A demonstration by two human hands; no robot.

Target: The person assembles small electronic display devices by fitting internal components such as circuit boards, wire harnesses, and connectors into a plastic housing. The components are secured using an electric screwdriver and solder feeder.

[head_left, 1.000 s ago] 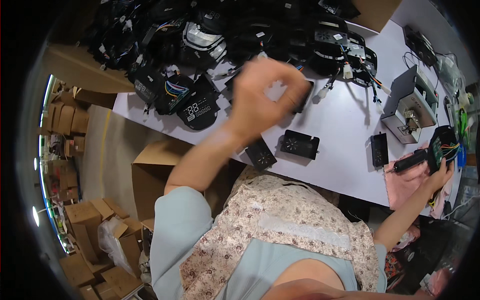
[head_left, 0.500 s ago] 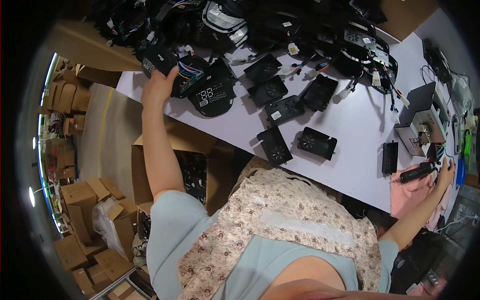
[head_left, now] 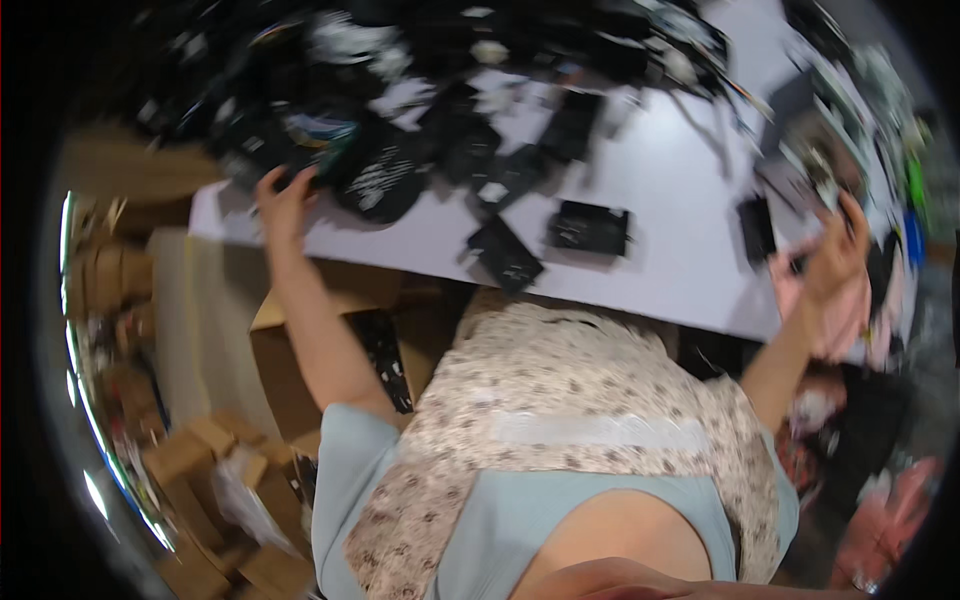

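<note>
Motion blur softens this moment. At the table's left edge, my left hand (head_left: pixel 285 212) pinches the near edge of a black display panel (head_left: pixel 250 145); its grip is partly blurred. Beside that panel lie a green circuit board (head_left: pixel 335 148) with coloured wires and another black display panel (head_left: pixel 382 185) with pale markings. On the far right, my right hand (head_left: pixel 838 258) is raised with fingers stretched apart, close to a grey metal box-shaped device (head_left: pixel 825 135). Nothing shows in its fingers. A pink cloth (head_left: pixel 835 315) lies under that hand.
Several small black plastic housings (head_left: pixel 590 228) lie across the white table (head_left: pixel 660 280). A heap of black parts and wires (head_left: pixel 480 30) covers the far side. One black housing (head_left: pixel 757 228) stands near the device. An open cardboard box (head_left: pixel 280 350) sits below the table's left edge.
The whole view has shifted and tilted, and is now blurred. My left hand stays at the panel's edge. My right hand has come a little closer to the metal device.
</note>
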